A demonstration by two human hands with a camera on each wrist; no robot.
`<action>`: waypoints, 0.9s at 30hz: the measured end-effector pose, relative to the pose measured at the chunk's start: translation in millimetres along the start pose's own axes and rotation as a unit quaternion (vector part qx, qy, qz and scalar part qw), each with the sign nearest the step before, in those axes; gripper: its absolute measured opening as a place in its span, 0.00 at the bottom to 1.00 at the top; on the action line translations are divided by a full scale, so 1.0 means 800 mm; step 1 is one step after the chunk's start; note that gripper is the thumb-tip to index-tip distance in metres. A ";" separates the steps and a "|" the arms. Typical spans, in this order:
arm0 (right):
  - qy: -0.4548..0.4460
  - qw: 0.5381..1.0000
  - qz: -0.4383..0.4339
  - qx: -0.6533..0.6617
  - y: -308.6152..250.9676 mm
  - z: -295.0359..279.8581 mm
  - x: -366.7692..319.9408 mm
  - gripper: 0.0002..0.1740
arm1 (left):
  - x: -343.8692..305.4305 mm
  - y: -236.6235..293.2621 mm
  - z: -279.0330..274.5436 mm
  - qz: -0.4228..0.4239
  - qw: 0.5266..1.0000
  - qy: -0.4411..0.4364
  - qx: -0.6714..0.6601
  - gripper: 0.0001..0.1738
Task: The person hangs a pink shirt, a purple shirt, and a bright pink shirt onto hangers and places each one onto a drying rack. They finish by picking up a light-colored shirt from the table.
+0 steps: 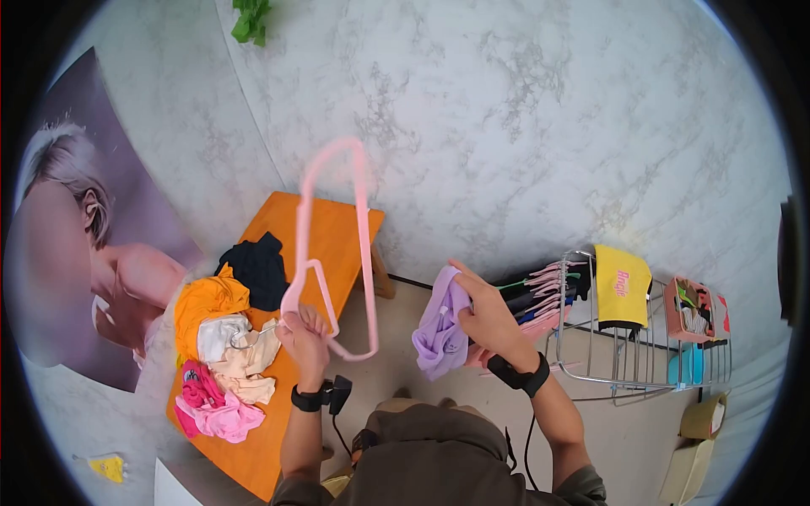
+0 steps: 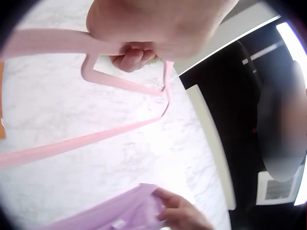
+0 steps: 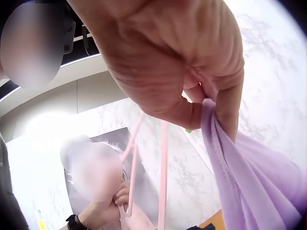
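My left hand grips a pink clothes hanger by one arm, holding it up in front of me. Its metal hook points left over the clothes on the table. In the left wrist view the fingers curl round the pink bar. To the right, my right hand pinches a light purple garment by its edge, and the cloth hangs down in folds. The right wrist view shows the seamed edge between thumb and fingers. Hanger and garment are apart.
An orange table on the left bears a heap of orange, white, pink and black clothes. On the right stands a metal rack with a yellow cloth, a pink basket and several pink hangers beside it.
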State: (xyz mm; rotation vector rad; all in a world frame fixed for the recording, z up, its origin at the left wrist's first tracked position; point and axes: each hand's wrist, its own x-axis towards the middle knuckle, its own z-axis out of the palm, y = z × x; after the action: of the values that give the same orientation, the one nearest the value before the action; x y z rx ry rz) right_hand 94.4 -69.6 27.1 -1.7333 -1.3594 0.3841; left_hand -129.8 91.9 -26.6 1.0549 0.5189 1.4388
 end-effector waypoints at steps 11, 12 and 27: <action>-0.014 0.998 -0.003 0.056 -0.032 -0.018 0.012 0.29 | 0.013 -0.009 0.065 -0.069 0.966 -0.115 -0.221 0.36; -0.011 0.998 -0.001 0.054 -0.035 -0.019 0.012 0.29 | 0.012 -0.015 0.069 -0.084 0.967 -0.113 -0.210 0.38; 0.041 0.995 -0.033 0.081 -0.075 -0.072 0.014 0.31 | -0.003 -0.101 0.070 -0.063 0.959 -0.259 -0.100 0.41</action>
State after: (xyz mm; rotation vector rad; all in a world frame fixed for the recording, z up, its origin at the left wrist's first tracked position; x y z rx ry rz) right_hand 100.6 -84.0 109.4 -1.5514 -1.2860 0.3713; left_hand -40.1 89.4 -66.7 1.1559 0.0574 1.0213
